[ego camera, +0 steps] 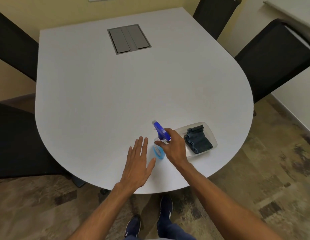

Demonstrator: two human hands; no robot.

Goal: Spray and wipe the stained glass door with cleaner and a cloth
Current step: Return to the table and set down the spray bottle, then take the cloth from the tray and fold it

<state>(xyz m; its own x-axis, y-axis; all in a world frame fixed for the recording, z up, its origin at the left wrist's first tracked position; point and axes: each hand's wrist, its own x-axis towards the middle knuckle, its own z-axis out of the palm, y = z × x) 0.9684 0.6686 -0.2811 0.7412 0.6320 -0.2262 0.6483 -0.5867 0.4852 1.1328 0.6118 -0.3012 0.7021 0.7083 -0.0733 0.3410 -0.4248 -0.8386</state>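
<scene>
White worktop [116,94], rounded at the near end, dark chairs [275,54] around it. No glass door in view. Near the front edge, a clear tray [213,135] holds a folded dark cloth [198,140]. Spray bottle [159,149] of blue cleaner stands upright just left of the tray. Right hand [172,145]: grip closed around the bottle's neck under the blue trigger head, bottle apparently not yet lifted. Left hand [138,160]: fingers spread flat, released, holding nothing, thumb beside the bottle's base.

Risks, as judged: neck-only hold may let the bottle swing or slip on lifting; a finger on the trigger could discharge onto the worktop; cloth remains uncollected.
</scene>
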